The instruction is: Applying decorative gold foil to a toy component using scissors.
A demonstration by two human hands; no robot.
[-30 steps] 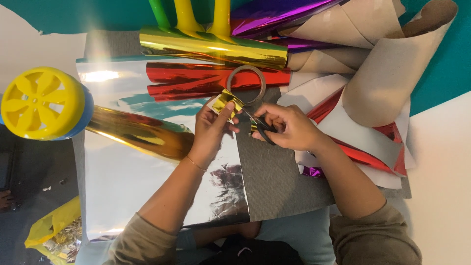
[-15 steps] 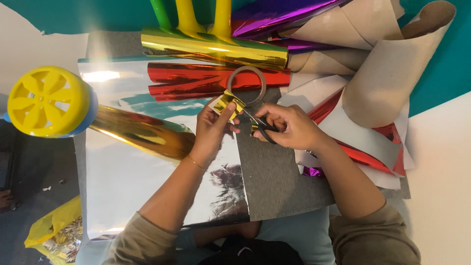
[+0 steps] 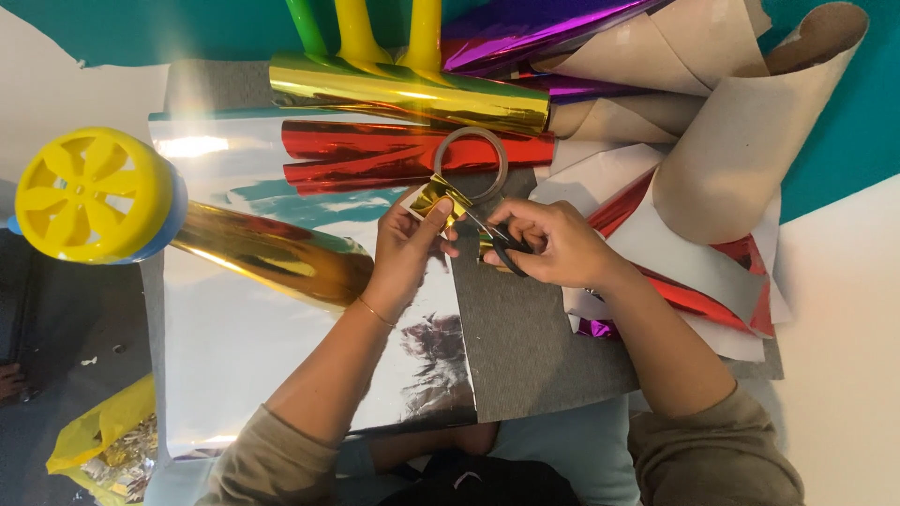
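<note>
Left hand (image 3: 405, 245): fingers pinched on gold foil strip (image 3: 437, 195), held above grey sheet (image 3: 534, 328). Right hand (image 3: 553, 245): curled around scissors (image 3: 502, 239), blades apparently at strip.

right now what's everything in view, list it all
gold foil piece: one, gold, pinched in the left hand
scissors: one pair, dark handles, in the right hand, blades at the gold piece
tape ring: one, brownish, on the red roll
red foil roll: one, red, above the hands
gold foil roll: one, gold, top centre
gold foil cone: one, amber gold, left of the hands
silver foil sheet: one, silver, under the left arm
grey sheet: one, grey, under the right hand
purple foil: one, purple, top
brown paper rolls: several, brown, upper right
yellow wheel-shaped lid: one, yellow, far left
left hand: one
right hand: one
</note>
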